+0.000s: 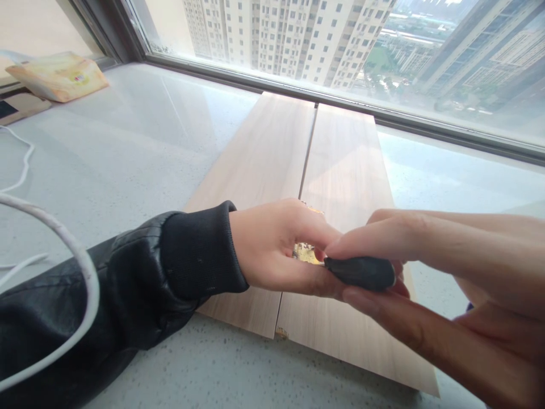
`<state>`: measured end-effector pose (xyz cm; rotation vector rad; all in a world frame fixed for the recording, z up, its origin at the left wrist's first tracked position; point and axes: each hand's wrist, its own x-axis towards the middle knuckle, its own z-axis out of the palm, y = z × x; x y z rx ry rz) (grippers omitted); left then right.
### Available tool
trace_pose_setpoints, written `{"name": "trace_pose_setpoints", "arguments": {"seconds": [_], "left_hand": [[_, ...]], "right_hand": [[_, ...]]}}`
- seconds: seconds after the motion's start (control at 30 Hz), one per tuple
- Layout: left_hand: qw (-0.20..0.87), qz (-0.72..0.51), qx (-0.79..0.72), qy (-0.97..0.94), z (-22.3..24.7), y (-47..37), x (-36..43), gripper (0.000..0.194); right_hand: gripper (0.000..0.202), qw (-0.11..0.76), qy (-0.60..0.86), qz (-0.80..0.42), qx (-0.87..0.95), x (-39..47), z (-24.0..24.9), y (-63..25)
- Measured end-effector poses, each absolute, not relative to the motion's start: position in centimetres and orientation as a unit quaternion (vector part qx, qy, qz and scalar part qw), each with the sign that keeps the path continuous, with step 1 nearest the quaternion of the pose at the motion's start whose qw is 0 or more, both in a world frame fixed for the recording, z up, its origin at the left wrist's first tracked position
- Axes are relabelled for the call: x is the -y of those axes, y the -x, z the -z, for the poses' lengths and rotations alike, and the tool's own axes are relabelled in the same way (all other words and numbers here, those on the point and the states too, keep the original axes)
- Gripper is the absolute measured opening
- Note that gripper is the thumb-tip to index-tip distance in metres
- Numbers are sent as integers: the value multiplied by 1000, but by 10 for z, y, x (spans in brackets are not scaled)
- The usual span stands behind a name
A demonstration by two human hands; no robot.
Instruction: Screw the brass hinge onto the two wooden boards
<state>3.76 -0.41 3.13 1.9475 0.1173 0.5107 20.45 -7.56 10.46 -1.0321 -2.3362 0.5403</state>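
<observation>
My left hand (289, 244), in a black sleeve, is over two pale wood-grain boards (340, 153). Its thumb and index finger close together at the front end of a short black-handled tool (361, 272); what they grip there is hidden. Fingers of my right hand (417, 255) pinch that black handle from the right. A thin bit of shaft shows at the handle's front, but the tool's tip is out of sight. In the gap of my left hand appears a gold-coloured, patterned piece (307, 253), mostly covered by the hand.
The boards lie side by side on a speckled white sill (170, 130), a narrow groove between them. White cable (80, 255) loops across my left sleeve. Back left sits a cream tissue pack (59, 76). A dark window frame (238, 82) borders the far side.
</observation>
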Motion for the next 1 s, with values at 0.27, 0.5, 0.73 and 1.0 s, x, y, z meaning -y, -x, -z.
{"name": "trace_pose_setpoints", "arguments": {"seconds": [0.27, 0.5, 0.73, 1.0], "left_hand": [[529, -239, -80, -811, -32, -39, 8, 3], [481, -280, -109, -824, -31, -38, 5, 9], [462, -238, -150, -841, -31, -39, 5, 15], [533, -216, -121, -809, -33, -38, 4, 17]], "right_hand": [[4, 274, 392, -131, 868, 81, -118, -192], [19, 250, 437, -48, 863, 80, -92, -201], [10, 238, 505, -5, 830, 84, -83, -199], [14, 279, 424, -79, 858, 84, -108, -179]]}}
